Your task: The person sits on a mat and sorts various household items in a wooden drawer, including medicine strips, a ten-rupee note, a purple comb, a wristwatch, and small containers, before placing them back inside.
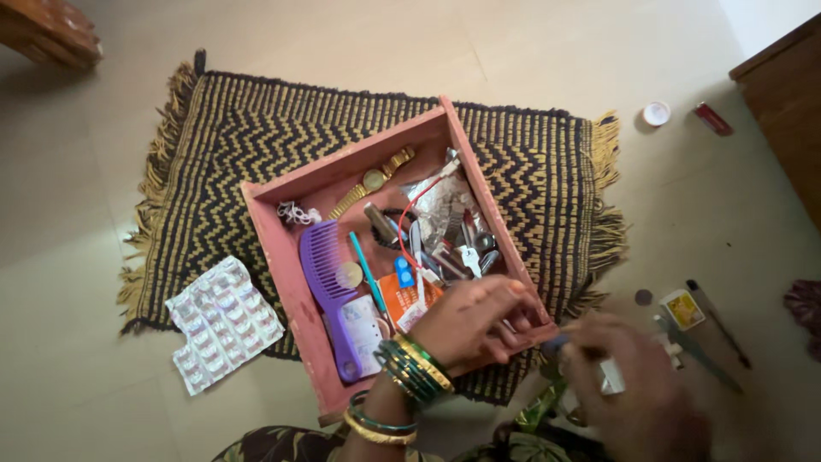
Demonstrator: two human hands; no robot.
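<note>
Left hand [470, 321] dips into the pink wooden tray [282, 248] at its near right corner, fingers curled over the clutter there; what they grip, can't tell. Right hand [629, 385], blurred, pinches a small white item just outside that corner. Tray sits on a zigzag mat [214, 145] over pale floor tiles.

A pink wooden tray [282, 248] sits on a zigzag-woven mat [222, 145], crowded with a purple comb [325, 274], a gold wristwatch [374, 180] and small clutter. The left hand [475, 321], bangled at the wrist, rests over the tray's near corner. Just right of the tray, the blurred right hand [633, 385] holds something small.
</note>
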